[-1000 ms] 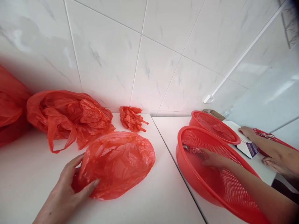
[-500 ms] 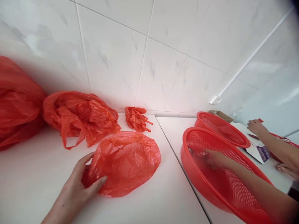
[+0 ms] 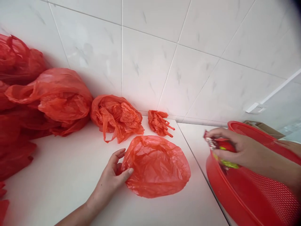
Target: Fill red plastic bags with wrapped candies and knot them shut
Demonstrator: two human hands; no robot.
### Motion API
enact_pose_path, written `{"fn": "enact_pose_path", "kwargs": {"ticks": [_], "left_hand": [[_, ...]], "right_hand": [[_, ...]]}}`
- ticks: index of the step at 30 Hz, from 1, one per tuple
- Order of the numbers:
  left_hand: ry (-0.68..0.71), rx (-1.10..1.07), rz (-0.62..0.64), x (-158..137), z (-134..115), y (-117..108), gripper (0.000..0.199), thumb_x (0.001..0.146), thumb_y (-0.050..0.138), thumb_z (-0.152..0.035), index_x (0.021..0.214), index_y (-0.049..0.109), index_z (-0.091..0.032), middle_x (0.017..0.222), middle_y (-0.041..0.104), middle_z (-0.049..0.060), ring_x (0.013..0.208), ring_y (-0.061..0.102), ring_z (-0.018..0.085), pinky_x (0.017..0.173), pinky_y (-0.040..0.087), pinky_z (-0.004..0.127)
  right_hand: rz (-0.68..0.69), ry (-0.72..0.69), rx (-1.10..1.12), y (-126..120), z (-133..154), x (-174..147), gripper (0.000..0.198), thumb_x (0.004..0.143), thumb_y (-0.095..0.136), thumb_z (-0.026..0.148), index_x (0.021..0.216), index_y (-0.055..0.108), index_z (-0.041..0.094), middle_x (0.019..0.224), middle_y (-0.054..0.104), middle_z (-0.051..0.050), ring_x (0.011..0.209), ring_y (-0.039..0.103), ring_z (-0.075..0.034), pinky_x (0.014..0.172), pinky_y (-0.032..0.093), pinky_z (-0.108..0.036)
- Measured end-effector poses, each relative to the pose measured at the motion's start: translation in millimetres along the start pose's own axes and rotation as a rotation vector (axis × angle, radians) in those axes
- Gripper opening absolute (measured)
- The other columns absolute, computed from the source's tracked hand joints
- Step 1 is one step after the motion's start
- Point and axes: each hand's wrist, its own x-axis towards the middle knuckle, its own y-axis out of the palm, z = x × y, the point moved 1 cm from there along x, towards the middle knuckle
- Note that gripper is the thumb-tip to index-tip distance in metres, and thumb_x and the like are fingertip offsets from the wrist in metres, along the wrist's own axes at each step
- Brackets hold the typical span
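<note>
A thin red plastic bag (image 3: 160,169) sits on the white table with its mouth spread wide toward me. My left hand (image 3: 111,179) grips its left rim, thumb on the near side and fingers curled behind. Over the left rim of a red plastic basket (image 3: 229,196), my right hand (image 3: 244,152) is closed around a few small wrapped snacks (image 3: 224,150), which look like candies. Their wrappers are dark red and white, red, and yellow-green, partly blurred and covered by my fingers.
Beside the bag lies a crumpled red bag (image 3: 160,122). Bunched red bags (image 3: 117,117) and fuller ones (image 3: 63,97) line the tiled wall leftward. Behind my right arm are a second red basket (image 3: 244,128) and a cardboard box (image 3: 268,128). A table seam (image 3: 199,161) runs between bag and basket.
My right hand has risen out of the basket and moved to its left rim, holding wrapped snacks. My left hand keeps its grip on the bag. The view has swung left, showing more red bags.
</note>
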Motion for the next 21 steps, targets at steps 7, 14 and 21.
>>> {"fn": "enact_pose_path", "kwargs": {"ticks": [7, 14, 21], "left_hand": [[-0.020, 0.007, 0.048, -1.6, -4.9, 0.0, 0.074, 0.072, 0.069, -0.046, 0.135, 0.038, -0.023, 0.134, 0.051, 0.015, 0.091, 0.065, 0.024, 0.071, 0.056, 0.035], [-0.033, -0.057, 0.119, -1.5, -9.5, 0.2, 0.063, 0.079, 0.065, -0.041, 0.133, 0.035, -0.027, 0.138, 0.048, 0.011, 0.098, 0.064, 0.025, 0.079, 0.056, 0.038], [-0.062, -0.028, 0.088, 1.9, -5.4, -0.5, 0.069, 0.074, 0.069, -0.040, 0.133, 0.036, -0.027, 0.134, 0.052, 0.010, 0.101, 0.065, 0.027, 0.080, 0.057, 0.040]], "right_hand": [[0.237, -0.611, -0.304, 98.1, 100.4, 25.4, 0.041, 0.070, 0.056, 0.013, 0.107, 0.061, 0.031, 0.090, 0.056, 0.001, 0.061, 0.049, -0.009, 0.056, 0.039, -0.022], [0.116, -0.572, -0.184, 77.5, 88.1, 40.4, 0.032, 0.083, 0.056, 0.030, 0.114, 0.061, 0.034, 0.113, 0.058, 0.001, 0.093, 0.057, -0.015, 0.078, 0.046, -0.028], [-0.451, 0.001, -0.394, 3.9, -18.2, 26.8, 0.022, 0.084, 0.047, 0.039, 0.095, 0.060, 0.026, 0.092, 0.065, -0.002, 0.076, 0.060, -0.018, 0.063, 0.044, -0.029]]}}
